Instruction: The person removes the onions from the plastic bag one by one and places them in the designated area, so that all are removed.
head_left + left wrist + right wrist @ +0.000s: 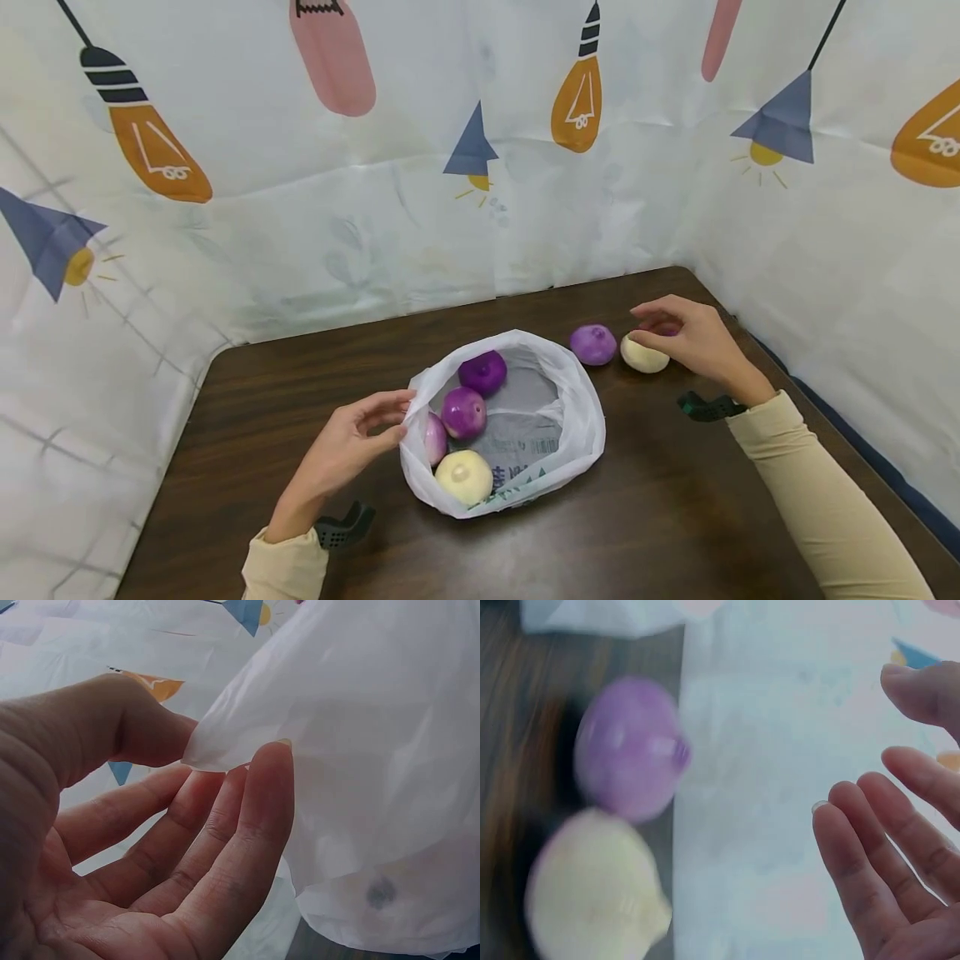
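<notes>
A white plastic bag (588,417) stands wide-mouthed on the table, with printing on its inner floor. My left hand (352,442) pinches the left edge of its rim; the left wrist view shows the thumb and fingers meeting on the thin plastic (360,750). Inside the bag lie a dark purple onion (483,372), a purple onion (464,412), a lighter purple onion (435,439) partly hidden by the rim, and a pale onion (465,477). Over another pale onion (643,356) hovers my right hand (693,337), fingers loosely bent and holding nothing. Beside that one sits a light purple onion (630,750).
The dark wooden table (300,375) ends at the back against a white curtain (360,242) printed with lamps and bulbs. More curtain runs along both sides. Something purplish shows behind the right fingers, mostly hidden.
</notes>
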`<state>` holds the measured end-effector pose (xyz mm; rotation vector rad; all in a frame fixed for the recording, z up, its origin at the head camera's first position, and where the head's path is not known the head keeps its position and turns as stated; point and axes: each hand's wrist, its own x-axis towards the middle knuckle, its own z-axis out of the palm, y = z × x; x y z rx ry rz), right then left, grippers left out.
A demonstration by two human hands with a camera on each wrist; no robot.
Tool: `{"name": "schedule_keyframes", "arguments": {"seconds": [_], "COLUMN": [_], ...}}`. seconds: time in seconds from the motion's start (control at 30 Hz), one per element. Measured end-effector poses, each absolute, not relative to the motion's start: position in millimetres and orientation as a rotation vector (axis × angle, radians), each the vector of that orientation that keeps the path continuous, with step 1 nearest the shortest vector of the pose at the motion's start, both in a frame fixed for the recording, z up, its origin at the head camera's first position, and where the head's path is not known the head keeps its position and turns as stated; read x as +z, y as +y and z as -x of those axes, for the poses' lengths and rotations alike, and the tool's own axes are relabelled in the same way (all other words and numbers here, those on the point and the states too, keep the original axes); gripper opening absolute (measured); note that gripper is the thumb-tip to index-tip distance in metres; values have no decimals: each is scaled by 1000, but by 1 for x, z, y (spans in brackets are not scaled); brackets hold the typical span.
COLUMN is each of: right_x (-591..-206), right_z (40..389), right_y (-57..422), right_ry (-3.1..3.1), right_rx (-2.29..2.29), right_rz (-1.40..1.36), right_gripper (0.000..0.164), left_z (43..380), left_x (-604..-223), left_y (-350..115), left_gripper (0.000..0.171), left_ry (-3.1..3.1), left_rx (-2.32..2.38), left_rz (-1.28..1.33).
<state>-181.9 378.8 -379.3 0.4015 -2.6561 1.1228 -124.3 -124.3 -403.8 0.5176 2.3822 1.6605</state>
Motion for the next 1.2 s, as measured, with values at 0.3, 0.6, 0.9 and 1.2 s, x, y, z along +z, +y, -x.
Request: {"name": "schedule_keyframes", "arguments": {"seconds": [0.3,0.6,0.9,1.2], "right_x": [-376,-382,-391,-399], "right_z": [183,187,181,172], "right_y": [341,291,240,196], "right_ry": [-2571,-2585,-2561,-2577], "right_rx": [1178,1213,1243,1164], "right_rz": [-633,-885,-1123,-1419], "right_gripper": [40,39,37,44], "left_z": [130,129,127,123], "left_x": [-409,-409,-407,-405], "left_y": [-112,-116,-120,-127], "left_gripper": [47,46,46,45], "left_ry": [2337,2353,2375,2401], "left_rx": [1675,1687,1686,1671], "left_rz": [-543,-529,-535,-534]}}
